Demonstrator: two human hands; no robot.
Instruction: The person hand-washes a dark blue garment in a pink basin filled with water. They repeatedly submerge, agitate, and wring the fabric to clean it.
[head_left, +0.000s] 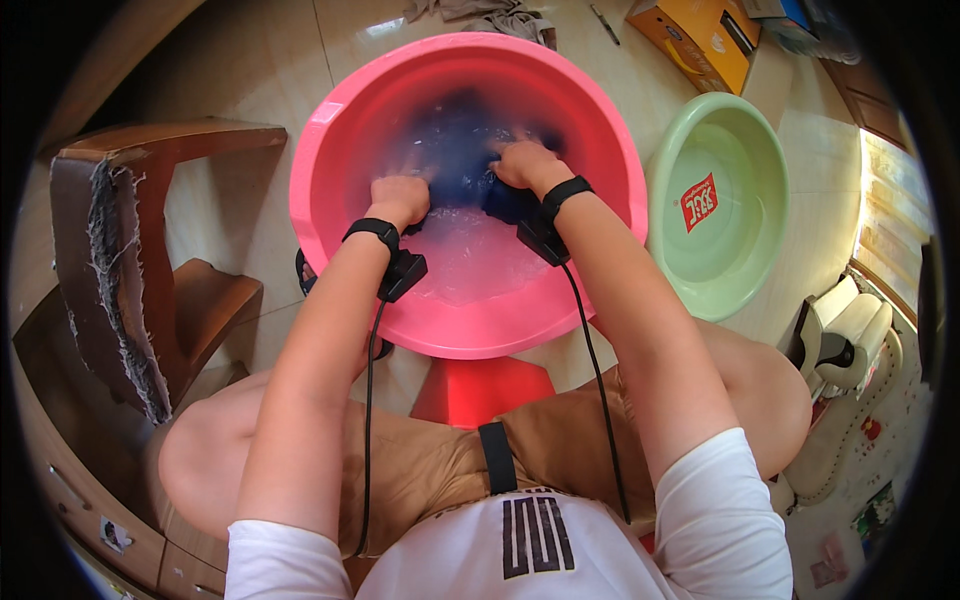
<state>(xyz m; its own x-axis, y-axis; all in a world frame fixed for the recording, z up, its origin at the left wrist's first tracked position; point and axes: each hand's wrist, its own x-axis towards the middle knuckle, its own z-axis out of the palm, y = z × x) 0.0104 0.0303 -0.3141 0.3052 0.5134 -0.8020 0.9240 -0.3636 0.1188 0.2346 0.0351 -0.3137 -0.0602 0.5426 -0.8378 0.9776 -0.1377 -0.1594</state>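
A big pink plastic basin (480, 337) with cloudy water stands on the floor before me. Dark blue cloth (457, 150) lies in the water, its outline blurred. At the basin's left my left hand (400, 199) is closed on a dark part of the cloth. My right hand (527, 163), higher and to the right, grips a fold of it, with its fingertips partly under water. Both wrists wear black straps with small black devices and cables.
A green plastic basin (671, 127) stands right of the pink one. A worn wooden chair (165, 172) is at the left, a red stool (484, 390) below the basin's near edge. Grey cloth (510, 22) and an orange box (694, 41) lie beyond.
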